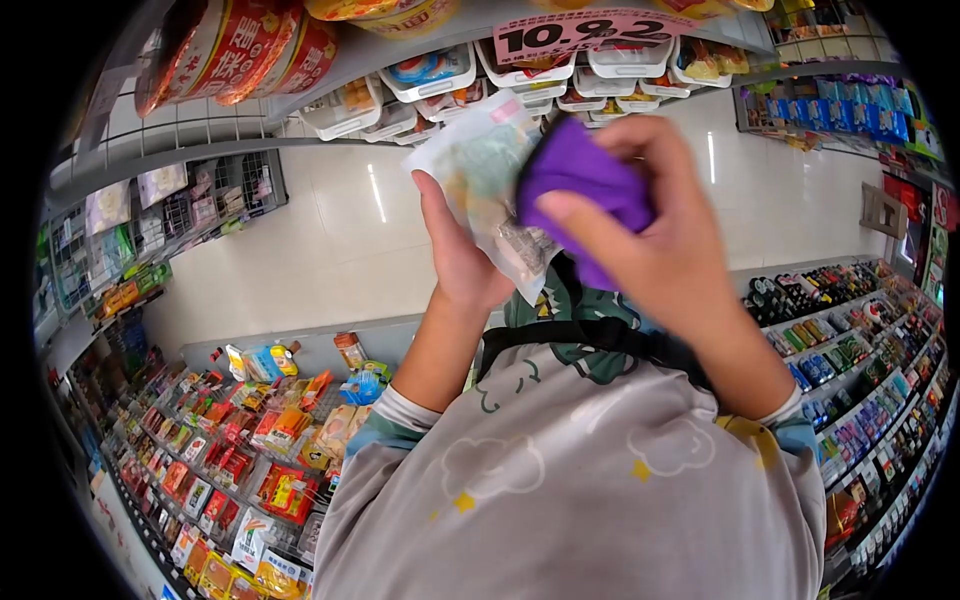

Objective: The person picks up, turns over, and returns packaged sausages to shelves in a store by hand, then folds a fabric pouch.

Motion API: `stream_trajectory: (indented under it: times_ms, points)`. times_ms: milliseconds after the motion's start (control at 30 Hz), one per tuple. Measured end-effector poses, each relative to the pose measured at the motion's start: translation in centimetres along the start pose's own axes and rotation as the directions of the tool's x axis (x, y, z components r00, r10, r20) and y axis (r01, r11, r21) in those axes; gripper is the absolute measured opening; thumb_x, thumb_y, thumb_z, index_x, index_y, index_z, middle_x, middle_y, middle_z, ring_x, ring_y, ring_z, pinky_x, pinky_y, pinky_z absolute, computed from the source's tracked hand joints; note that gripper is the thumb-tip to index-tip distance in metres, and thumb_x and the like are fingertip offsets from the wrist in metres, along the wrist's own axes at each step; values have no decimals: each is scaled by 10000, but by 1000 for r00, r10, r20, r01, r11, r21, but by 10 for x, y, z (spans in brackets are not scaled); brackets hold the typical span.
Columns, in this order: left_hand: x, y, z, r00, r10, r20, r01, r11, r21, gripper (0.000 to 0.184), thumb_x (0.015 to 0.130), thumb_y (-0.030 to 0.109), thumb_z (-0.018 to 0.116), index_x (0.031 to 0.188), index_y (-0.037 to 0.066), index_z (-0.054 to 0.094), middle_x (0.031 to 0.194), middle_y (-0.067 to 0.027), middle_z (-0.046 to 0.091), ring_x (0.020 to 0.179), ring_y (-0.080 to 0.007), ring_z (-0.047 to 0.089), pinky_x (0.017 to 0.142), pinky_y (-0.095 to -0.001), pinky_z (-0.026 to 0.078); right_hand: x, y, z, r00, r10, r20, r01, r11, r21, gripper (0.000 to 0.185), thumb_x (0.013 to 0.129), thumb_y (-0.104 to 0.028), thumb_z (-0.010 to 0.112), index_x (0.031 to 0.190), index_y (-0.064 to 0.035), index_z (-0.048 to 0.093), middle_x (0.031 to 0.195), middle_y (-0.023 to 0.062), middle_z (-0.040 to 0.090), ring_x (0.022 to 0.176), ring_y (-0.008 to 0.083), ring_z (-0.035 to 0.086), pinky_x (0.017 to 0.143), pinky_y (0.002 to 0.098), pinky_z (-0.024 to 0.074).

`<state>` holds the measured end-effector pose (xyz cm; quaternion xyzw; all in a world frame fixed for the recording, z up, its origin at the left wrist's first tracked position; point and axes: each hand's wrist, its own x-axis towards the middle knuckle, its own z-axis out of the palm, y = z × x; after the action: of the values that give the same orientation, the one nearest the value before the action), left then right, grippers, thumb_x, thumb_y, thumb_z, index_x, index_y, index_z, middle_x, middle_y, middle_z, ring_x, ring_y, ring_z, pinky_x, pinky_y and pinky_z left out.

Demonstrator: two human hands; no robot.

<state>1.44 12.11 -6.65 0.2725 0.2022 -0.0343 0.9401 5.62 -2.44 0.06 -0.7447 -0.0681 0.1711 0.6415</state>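
My left hand [462, 258] holds up a clear plastic packet [478, 165] in front of the shelf, thumb along its left edge. Its contents look pale green and yellowish, with a greyish printed patch near the bottom; I cannot make out what they are. In my right hand [665, 235] a folded purple cloth [590, 185] with a dark edge is gripped between thumb and fingers. The cloth lies against or just over the packet's right side; whether they touch is unclear. My right hand is slightly blurred.
Overhead, a shelf carries red instant noodle bowls [225, 55] and a pink price label [590, 35]. White trays [430, 75] of packaged goods sit beneath it. Snack racks [270, 440] stand lower left, stocked shelves [850, 340] lower right. Pale tiled floor [340, 230] lies between.
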Motion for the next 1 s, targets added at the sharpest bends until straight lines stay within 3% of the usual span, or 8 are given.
stream_trajectory:
  times_ms: [67, 300, 433, 600, 733, 800, 900, 1000]
  points:
    - [0, -4, -13, 995, -96, 23, 98, 990, -104, 936, 903, 787, 214, 1490, 65, 306, 1441, -175, 459, 1311, -304, 476, 1082, -476, 394, 1, 12, 21, 937, -319, 145, 350, 867, -353, 393, 820, -67, 730, 1148, -32, 517, 1035, 123, 563, 949, 255, 595, 846, 337, 483]
    - [19, 25, -27, 983, -88, 163, 120, 972, -201, 892, 907, 744, 298, 1529, 111, 217, 1473, -342, 322, 1197, -560, 489, 966, -637, 436, -17, 38, 41, 820, -266, 506, 523, 708, -475, 344, 754, -86, 711, 1086, -49, 626, 1056, 114, 569, 956, 305, 593, 823, 398, 503]
    - [17, 35, -30, 972, -97, 213, 147, 962, -232, 869, 918, 724, 296, 1529, 112, 217, 1469, -345, 326, 1209, -552, 484, 999, -612, 425, -8, 39, 38, 819, -268, 507, 534, 679, -504, 330, 795, -119, 694, 1105, -50, 604, 1059, 119, 578, 952, 315, 604, 799, 395, 520]
    - [19, 35, -31, 987, -122, 102, 141, 968, -207, 912, 907, 758, 261, 1497, 63, 275, 1422, -313, 421, 1244, -477, 493, 1026, -551, 432, 4, 32, 45, 975, -182, 128, 218, 678, -702, 306, 834, -126, 604, 1117, -21, 554, 970, 123, 558, 861, 312, 618, 670, 415, 530]
    - [12, 33, -29, 948, -235, 213, 280, 936, -214, 879, 930, 736, 242, 1465, 45, 330, 1402, -257, 470, 1268, -388, 499, 1054, -483, 424, 12, 43, 59, 843, -456, 285, 511, 515, -688, 271, 827, -110, 589, 1068, 6, 548, 989, 134, 561, 854, 305, 623, 696, 402, 527]
    - [13, 30, -36, 977, -197, 81, 211, 946, -246, 841, 938, 724, 258, 1431, 58, 398, 1371, -195, 516, 1246, -283, 535, 1036, -445, 446, 24, 36, 47, 900, -364, 239, 414, 543, -731, 266, 838, -111, 603, 1074, -3, 546, 989, 142, 557, 861, 319, 621, 709, 398, 527]
    - [17, 35, -45, 946, -197, 256, 290, 867, -405, 871, 931, 732, 255, 1454, 44, 357, 1396, -234, 483, 1250, -334, 526, 1015, -466, 459, 23, 35, 33, 963, -256, 86, 234, 633, -738, 266, 878, -133, 640, 1102, -41, 529, 1007, 156, 558, 831, 362, 618, 691, 430, 529]
    - [20, 43, -32, 977, -163, 140, 187, 965, -182, 910, 919, 748, 255, 1484, 36, 299, 1418, -287, 441, 1251, -391, 514, 1009, -489, 462, 1, 46, 33, 966, -196, 167, 256, 673, -694, 275, 888, -141, 634, 1113, -37, 515, 1021, 153, 560, 825, 369, 625, 680, 439, 529]
